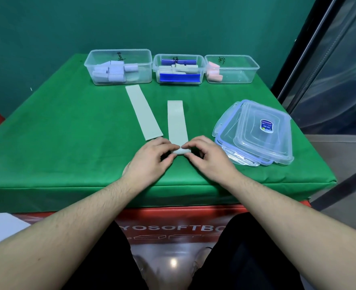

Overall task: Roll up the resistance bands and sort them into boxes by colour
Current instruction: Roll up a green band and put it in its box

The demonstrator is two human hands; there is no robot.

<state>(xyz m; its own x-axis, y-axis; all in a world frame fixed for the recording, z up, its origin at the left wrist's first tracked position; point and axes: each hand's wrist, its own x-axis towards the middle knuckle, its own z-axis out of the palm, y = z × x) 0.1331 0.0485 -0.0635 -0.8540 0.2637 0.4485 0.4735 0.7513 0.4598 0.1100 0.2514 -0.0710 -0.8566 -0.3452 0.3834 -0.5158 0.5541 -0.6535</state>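
Across the middle of the view spreads a green-covered worktop, set on a red base printed with white letters. Along its far edge stand three clear plastic boxes in a row. Largest is the left box, holding a heap of pale lilac rolled bands. Beside it, the middle box carries pale green rolls together with two dark blue strips, and the right box has a few pink rolls at its left end. Each box bears a handwritten mark on its far wall, too small to read. Near the right edge of the worktop lies a stack of clear lids, the top one with a small blue label.

Two pale green bands lie flat in the centre. The left band slants from far left to near right, untouched. The right band runs straight towards the person, and its near end is curled into a small roll. The left hand pinches the roll's left end between thumb and fingers; the right hand pinches its right end the same way, fingertips almost meeting over it.
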